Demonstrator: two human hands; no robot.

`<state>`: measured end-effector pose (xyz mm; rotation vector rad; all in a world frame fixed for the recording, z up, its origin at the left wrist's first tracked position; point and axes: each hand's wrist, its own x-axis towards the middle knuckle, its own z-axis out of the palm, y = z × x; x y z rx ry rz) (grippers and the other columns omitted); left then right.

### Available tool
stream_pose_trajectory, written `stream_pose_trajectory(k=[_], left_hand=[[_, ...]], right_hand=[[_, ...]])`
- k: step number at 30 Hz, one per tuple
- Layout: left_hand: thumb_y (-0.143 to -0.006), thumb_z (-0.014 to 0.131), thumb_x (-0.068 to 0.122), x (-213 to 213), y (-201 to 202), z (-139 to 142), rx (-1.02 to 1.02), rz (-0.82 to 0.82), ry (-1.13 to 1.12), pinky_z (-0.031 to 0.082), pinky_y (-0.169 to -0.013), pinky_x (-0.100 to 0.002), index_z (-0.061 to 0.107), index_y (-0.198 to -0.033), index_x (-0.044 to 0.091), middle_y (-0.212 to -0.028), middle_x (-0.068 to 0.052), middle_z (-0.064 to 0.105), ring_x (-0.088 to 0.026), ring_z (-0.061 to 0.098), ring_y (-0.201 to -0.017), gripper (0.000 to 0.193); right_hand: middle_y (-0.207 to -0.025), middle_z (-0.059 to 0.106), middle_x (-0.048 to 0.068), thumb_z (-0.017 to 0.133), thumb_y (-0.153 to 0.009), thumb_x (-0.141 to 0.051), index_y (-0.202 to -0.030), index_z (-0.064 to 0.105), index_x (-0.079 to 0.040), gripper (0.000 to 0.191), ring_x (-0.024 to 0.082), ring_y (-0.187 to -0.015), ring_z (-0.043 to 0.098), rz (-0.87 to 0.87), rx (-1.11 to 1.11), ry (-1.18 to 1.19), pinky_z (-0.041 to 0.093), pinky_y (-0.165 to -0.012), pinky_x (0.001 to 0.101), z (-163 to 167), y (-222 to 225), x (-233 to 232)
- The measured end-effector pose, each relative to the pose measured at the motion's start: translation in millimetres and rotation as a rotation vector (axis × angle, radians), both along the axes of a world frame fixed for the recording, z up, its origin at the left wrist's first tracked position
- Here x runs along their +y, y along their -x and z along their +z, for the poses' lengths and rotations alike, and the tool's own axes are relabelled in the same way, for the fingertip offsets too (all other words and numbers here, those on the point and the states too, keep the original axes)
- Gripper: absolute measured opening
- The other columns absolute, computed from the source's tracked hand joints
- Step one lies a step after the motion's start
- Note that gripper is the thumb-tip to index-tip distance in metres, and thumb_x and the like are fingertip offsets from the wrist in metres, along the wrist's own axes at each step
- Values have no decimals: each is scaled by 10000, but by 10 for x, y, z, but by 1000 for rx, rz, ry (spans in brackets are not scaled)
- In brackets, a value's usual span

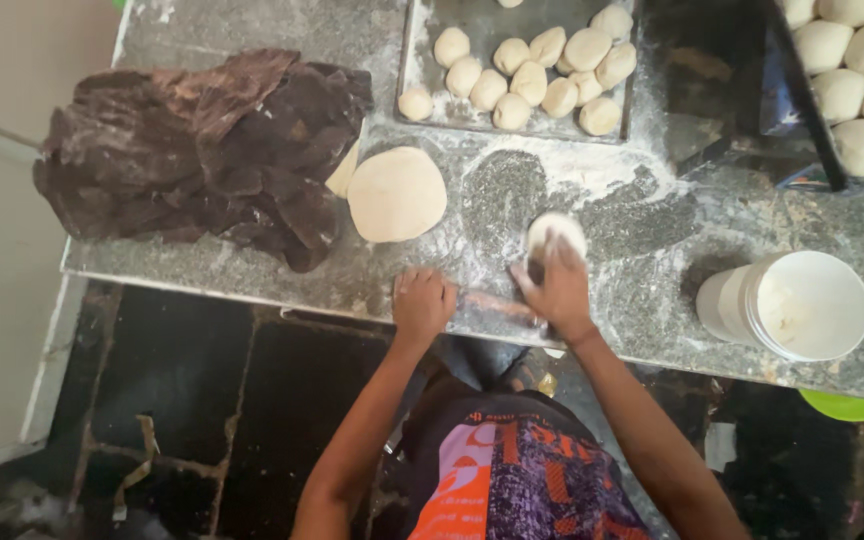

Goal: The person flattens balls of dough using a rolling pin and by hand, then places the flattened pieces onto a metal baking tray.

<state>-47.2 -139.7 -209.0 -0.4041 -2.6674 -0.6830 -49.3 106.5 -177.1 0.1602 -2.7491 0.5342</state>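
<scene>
Flour-dusted stone counter (pixel 652 300) fills the upper frame, a dark crumpled cloth (pixel 192 150) at its left beside a flattened dough round (pixel 396 194). Lower centre, the left hand (pixel 422 303) is curled over a rolling pin (pixel 497 303); the right hand (pixel 557 285) presses flat on a small dough disc (pixel 555 232). Even pressure suits it. A plain white tub (pixel 797 303) lies tipped at right, showing no label.
</scene>
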Motion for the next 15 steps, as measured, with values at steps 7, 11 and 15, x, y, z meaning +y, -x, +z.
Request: stream_pose_trajectory(k=[7,11,15], left_hand=[[-998,530,429,331,-83,-146,-235,72,189,531,-698,-524,704,-589,55,-605,-193,666,-387,646,-539,581],[-1019,501,464,589,-84,-174,-331,24,172,529,-585,-532,718,-624,67,-615,-189,671,-395,650,-515,601],[-1026,531,436,820,194,-89,-427,0,157,530,-639,-524,748,-705,89,-669,-163,680,-384,666,-597,520]], right_hand=[[-1078,701,210,585,-1037,-318,-1051,699,-34,306,400,-1014,658,-157,-179,182,517,-908,495,-204,-1041,596],[-894,700,204,527,-1059,-429,-921,755,-84,436,389,-862,675,-504,-578,19,526,-810,493,-403,-1216,841],[-1118,673,204,522,-1078,-395,-1173,704,-86,372,412,-1029,609,-460,-394,-39,469,-938,543,-511,-974,959]])
